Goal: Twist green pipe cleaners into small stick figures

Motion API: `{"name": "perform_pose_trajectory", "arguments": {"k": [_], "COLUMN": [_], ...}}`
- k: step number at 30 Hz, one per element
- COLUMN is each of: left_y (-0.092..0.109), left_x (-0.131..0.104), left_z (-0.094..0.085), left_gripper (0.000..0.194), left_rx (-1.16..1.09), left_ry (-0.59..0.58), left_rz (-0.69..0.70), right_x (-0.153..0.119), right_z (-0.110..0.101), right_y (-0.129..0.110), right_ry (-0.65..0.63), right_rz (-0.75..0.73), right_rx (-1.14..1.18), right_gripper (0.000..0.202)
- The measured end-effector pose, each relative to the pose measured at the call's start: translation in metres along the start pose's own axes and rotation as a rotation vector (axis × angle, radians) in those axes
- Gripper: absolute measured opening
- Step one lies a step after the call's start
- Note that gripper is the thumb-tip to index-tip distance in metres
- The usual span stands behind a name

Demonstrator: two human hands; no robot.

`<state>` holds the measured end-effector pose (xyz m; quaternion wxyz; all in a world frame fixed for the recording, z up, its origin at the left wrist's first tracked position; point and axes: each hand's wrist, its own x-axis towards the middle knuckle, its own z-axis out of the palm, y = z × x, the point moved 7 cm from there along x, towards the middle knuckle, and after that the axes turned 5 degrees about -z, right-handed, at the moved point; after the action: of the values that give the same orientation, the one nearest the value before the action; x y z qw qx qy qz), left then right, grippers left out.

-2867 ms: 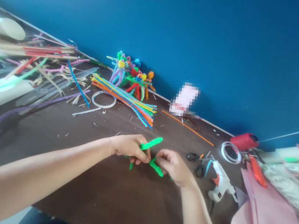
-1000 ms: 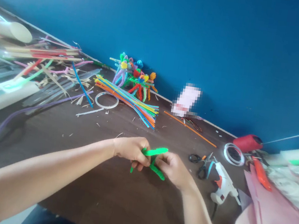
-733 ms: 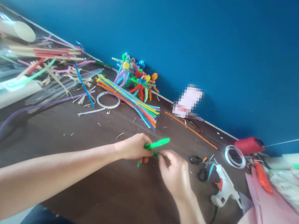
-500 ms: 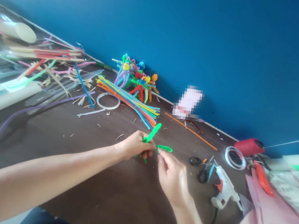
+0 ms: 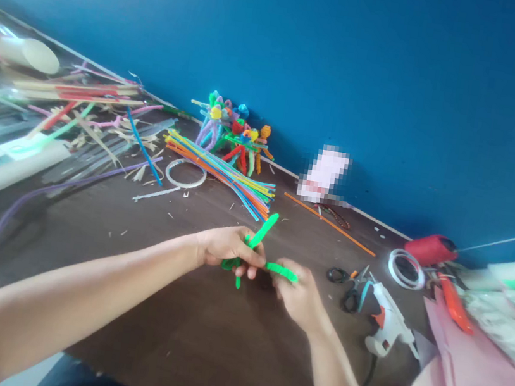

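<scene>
A green fuzzy piece (image 5: 263,231), bent into several arms, is pinched in my left hand (image 5: 231,247) over the dark table. One arm points up past the thumb, one hangs below the fingers, and another reaches right. That right-hand arm lies across the fingers of my right hand (image 5: 298,291), which are curled behind it; whether they grip it is hard to see. Beyond my hands lies a bundle of coloured pipe cleaners (image 5: 222,172), and small fuzzy figures (image 5: 237,129) stand behind it against the blue wall.
White tape rings (image 5: 186,174) lie left and right. On the right are scissors (image 5: 353,289), a glue gun (image 5: 390,320), a red roll (image 5: 430,250) and pink sheets (image 5: 466,376). Loose sticks and strips (image 5: 94,93) clutter the back left. One orange stem (image 5: 330,223) lies near the wall.
The green arm between my hands has swung from level to sloping down right. My right hand has turned, its fingers now behind that arm. The lower green end has shifted left.
</scene>
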<state>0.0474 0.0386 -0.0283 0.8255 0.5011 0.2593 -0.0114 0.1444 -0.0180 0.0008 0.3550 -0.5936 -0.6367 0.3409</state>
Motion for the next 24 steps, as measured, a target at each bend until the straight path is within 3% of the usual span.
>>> {"name": "perform_pose_trajectory", "arguments": {"k": [3, 6, 9, 12, 15, 18, 24], "left_y": [-0.001, -0.003, -0.005, -0.004, -0.001, 0.004, 0.001], "left_x": [-0.003, -0.005, -0.003, 0.000, 0.001, 0.002, 0.004], "left_z": [0.007, 0.015, 0.013, 0.005, -0.002, -0.007, -0.008], "left_gripper": [0.013, 0.012, 0.013, 0.014, 0.014, 0.017, 0.019], "left_rx": [0.145, 0.303, 0.459, 0.536, 0.460, 0.261, -0.152], "left_ry": [-0.055, -0.093, 0.025, 0.228, 0.384, 0.451, 0.346], "left_rz": [-0.038, -0.058, -0.040, 0.025, 0.091, 0.158, 0.181], "right_x": [0.000, 0.000, 0.000, -0.002, -0.008, -0.012, -0.015], "right_z": [0.002, 0.005, 0.003, -0.004, -0.004, -0.001, -0.004], "right_y": [0.007, 0.014, 0.010, -0.003, -0.019, -0.029, -0.025], "right_ry": [-0.090, -0.166, -0.130, 0.023, 0.136, 0.176, 0.253], "right_rz": [0.038, 0.090, 0.046, -0.050, -0.148, -0.224, -0.231], "right_rx": [0.043, 0.084, 0.007, -0.198, -0.412, -0.487, -0.395], "right_gripper": [0.012, 0.015, 0.014, 0.014, 0.015, 0.021, 0.028]}}
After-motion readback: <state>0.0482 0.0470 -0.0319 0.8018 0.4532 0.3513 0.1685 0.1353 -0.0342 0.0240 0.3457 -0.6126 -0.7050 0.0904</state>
